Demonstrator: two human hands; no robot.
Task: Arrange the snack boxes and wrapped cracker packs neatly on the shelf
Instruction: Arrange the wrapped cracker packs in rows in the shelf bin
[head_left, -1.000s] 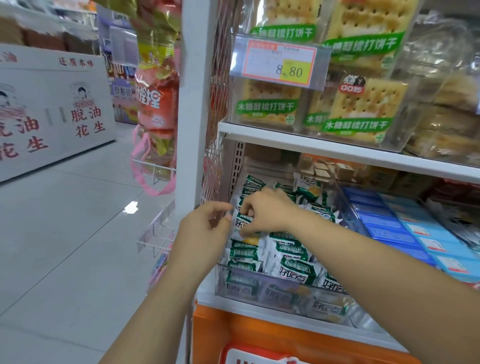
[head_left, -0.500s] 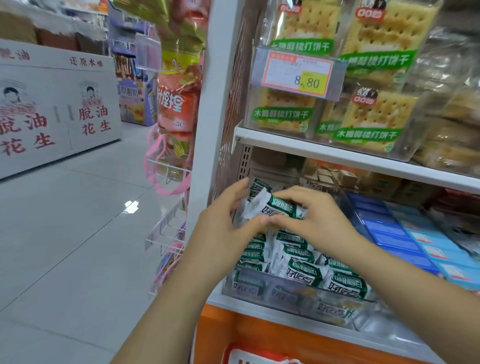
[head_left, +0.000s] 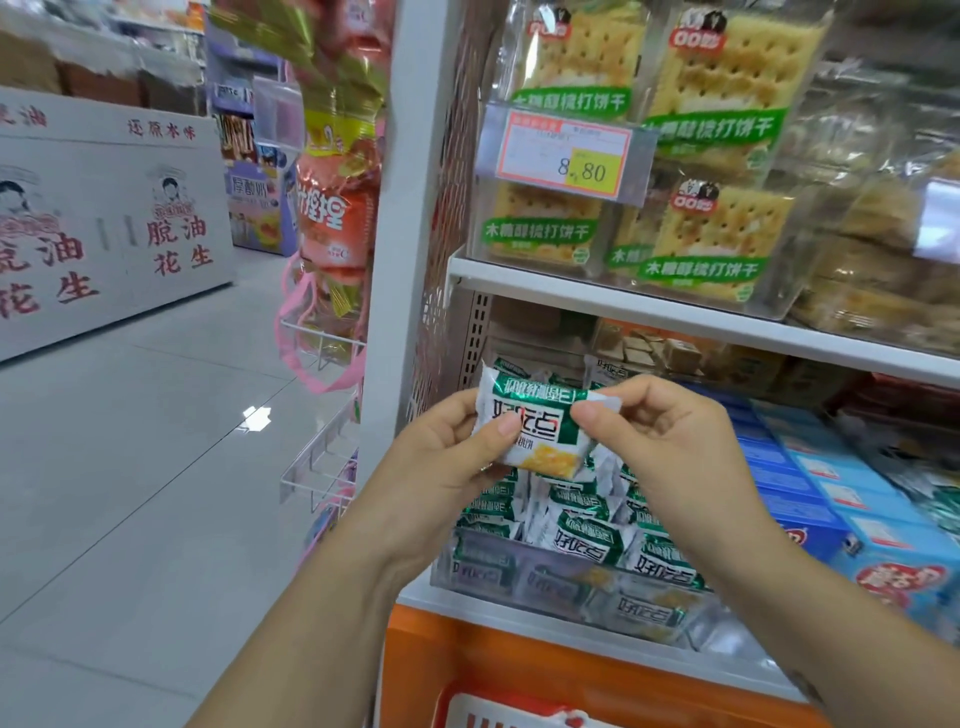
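Note:
One green-and-white wrapped cracker pack (head_left: 540, 426) is held up in front of the lower shelf, above a clear bin (head_left: 550, 582) filled with several similar packs (head_left: 587, 535). My left hand (head_left: 447, 457) grips its left side, thumb across the front. My right hand (head_left: 654, 431) pinches its upper right corner. Blue snack boxes (head_left: 826, 493) lie in rows to the right of the bin. Clear tubs of crackers (head_left: 701, 228) with green labels stand on the shelf above.
A white shelf upright (head_left: 410, 208) stands left of the bin, with hanging snack bags (head_left: 332, 218) and wire racks (head_left: 322, 452) on its side. A price tag reading 8.80 (head_left: 566, 156) hangs from the upper shelf. Open tiled aisle floor (head_left: 130, 467) lies to the left.
Both hands have lifted one pack out of the bin and raised it, turning its printed front toward me. The view has moved closer to the shelf.

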